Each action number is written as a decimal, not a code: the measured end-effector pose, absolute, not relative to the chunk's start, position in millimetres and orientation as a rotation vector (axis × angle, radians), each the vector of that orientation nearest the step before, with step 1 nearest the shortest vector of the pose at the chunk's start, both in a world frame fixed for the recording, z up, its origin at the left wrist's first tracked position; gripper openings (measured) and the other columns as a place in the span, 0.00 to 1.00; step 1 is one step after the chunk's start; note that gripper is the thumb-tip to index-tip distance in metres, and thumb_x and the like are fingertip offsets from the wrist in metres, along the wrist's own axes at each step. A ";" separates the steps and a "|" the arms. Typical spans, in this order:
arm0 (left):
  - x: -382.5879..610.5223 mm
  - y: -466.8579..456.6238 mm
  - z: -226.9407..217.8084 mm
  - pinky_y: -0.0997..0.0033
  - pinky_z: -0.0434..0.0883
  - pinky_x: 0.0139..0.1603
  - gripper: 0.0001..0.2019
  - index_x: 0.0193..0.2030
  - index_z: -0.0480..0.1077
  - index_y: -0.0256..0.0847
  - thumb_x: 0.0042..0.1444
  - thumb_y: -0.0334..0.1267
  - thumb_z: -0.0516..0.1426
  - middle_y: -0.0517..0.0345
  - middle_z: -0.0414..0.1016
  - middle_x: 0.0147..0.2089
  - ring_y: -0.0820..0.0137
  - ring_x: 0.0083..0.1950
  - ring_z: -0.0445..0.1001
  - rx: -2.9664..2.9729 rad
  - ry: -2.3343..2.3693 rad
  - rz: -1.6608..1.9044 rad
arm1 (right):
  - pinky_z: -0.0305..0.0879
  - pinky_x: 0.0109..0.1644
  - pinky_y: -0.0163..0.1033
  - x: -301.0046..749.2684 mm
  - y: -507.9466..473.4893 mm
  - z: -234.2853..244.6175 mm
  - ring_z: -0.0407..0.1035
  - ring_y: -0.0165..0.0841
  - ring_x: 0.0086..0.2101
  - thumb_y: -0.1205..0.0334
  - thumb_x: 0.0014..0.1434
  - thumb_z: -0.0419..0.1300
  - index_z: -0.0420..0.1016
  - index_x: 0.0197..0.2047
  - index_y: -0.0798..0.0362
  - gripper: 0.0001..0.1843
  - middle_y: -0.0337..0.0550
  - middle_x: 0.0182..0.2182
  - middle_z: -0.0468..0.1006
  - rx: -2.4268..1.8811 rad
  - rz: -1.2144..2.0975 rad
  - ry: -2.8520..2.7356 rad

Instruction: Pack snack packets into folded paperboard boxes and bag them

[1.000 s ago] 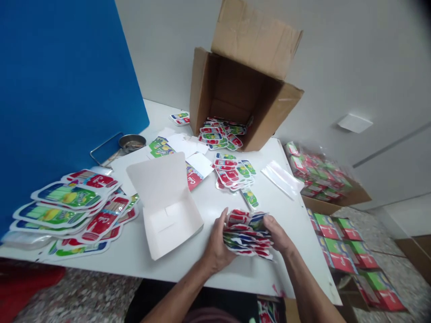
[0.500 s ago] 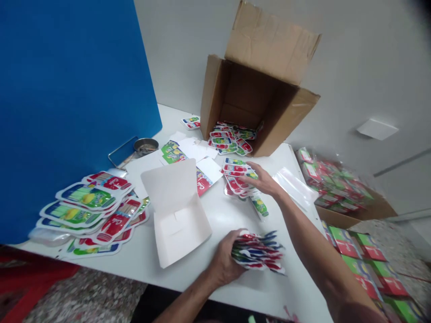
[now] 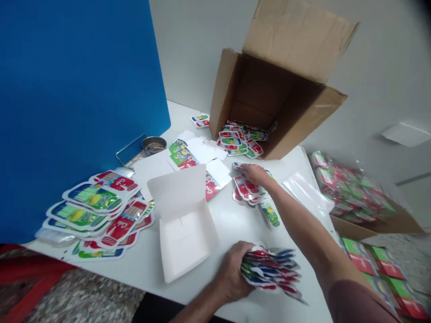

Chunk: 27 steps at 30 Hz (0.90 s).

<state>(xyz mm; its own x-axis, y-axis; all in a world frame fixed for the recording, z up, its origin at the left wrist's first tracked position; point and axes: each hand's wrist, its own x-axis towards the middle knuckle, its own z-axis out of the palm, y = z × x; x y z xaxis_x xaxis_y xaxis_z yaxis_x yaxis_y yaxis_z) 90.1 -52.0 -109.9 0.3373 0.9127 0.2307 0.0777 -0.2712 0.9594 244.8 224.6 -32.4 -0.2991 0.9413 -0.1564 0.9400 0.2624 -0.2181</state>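
Observation:
My left hand [image 3: 235,273] is wrapped round a thick bundle of flat, printed sachets [image 3: 272,271], edges fanned out to the right, just above the front of the white table [image 3: 188,298]. My right hand [image 3: 257,175] is reached out over a small pile of red and green bottle-shaped sachets [image 3: 247,188], its fingers closed on the far end of the top ones. A green sachet [image 3: 270,214] lies under that wrist. Left of my left hand stands an open white carton [image 3: 188,242], its lid raised and its inside bare.
A tall cardboard box [image 3: 283,103] with loose sachets inside stands at the back. Larger cola and lemon packs [image 3: 97,211] are heaped on the left by a blue board [image 3: 77,89]. Clear plastic bags [image 3: 308,195] lie right; packed boxes [image 3: 380,260] stand beyond the table edge.
My right hand has closed on the sachets at the pile's far end. My left hand still grips its bundle. The whole view has shifted, so things sit further right.

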 end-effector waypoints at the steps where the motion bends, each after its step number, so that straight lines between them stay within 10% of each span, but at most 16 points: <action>1: 90.1 -51.6 -109.3 0.62 0.76 0.46 0.22 0.49 0.74 0.41 0.46 0.37 0.69 0.48 0.80 0.46 0.58 0.45 0.79 1.623 0.909 1.072 | 0.65 0.56 0.46 253.0 217.3 -24.6 0.74 0.48 0.54 0.46 0.75 0.45 0.75 0.59 0.47 0.24 0.52 0.56 0.80 -1.865 0.393 -2.455; 8: 93.3 -55.1 -115.1 0.60 0.77 0.48 0.27 0.52 0.72 0.43 0.45 0.40 0.73 0.51 0.80 0.47 0.57 0.46 0.80 1.537 0.862 1.070 | 0.65 0.61 0.44 330.6 78.3 -4.7 0.72 0.42 0.55 0.50 0.69 0.60 0.78 0.56 0.45 0.16 0.42 0.55 0.80 -1.302 0.840 -1.800; 15: 102.6 -59.8 -138.2 0.41 0.72 0.64 0.66 0.79 0.33 0.50 0.44 0.45 0.74 0.38 0.61 0.71 0.46 0.65 0.72 1.503 0.908 1.248 | 0.70 0.48 0.44 334.1 -41.1 -66.1 0.75 0.43 0.40 0.51 0.60 0.63 0.83 0.44 0.50 0.14 0.46 0.41 0.83 -1.113 1.410 -1.159; 20: 97.8 -56.1 -123.3 0.31 0.59 0.72 0.52 0.72 0.52 0.43 0.43 0.44 0.73 0.31 0.47 0.77 0.34 0.77 0.51 1.867 0.966 1.237 | 0.69 0.50 0.46 328.0 -43.9 -62.7 0.74 0.43 0.40 0.34 0.70 0.46 0.83 0.45 0.53 0.35 0.50 0.39 0.82 -1.140 1.502 -1.394; 23: 97.1 -58.4 -119.3 0.47 0.74 0.60 0.38 0.62 0.60 0.43 0.46 0.42 0.71 0.39 0.70 0.63 0.48 0.61 0.75 1.723 0.880 1.189 | 0.69 0.51 0.48 333.2 -33.0 -55.8 0.75 0.43 0.41 0.29 0.70 0.35 0.82 0.46 0.54 0.45 0.51 0.39 0.82 -1.169 1.594 -1.530; 27: 97.2 -59.6 -118.4 0.61 0.77 0.45 0.48 0.65 0.59 0.43 0.39 0.49 0.75 0.53 0.77 0.47 0.62 0.41 0.79 1.585 0.840 1.096 | 0.71 0.53 0.47 340.2 23.7 -38.7 0.77 0.43 0.45 0.26 0.68 0.39 0.81 0.46 0.52 0.42 0.51 0.43 0.83 -1.398 1.256 -1.502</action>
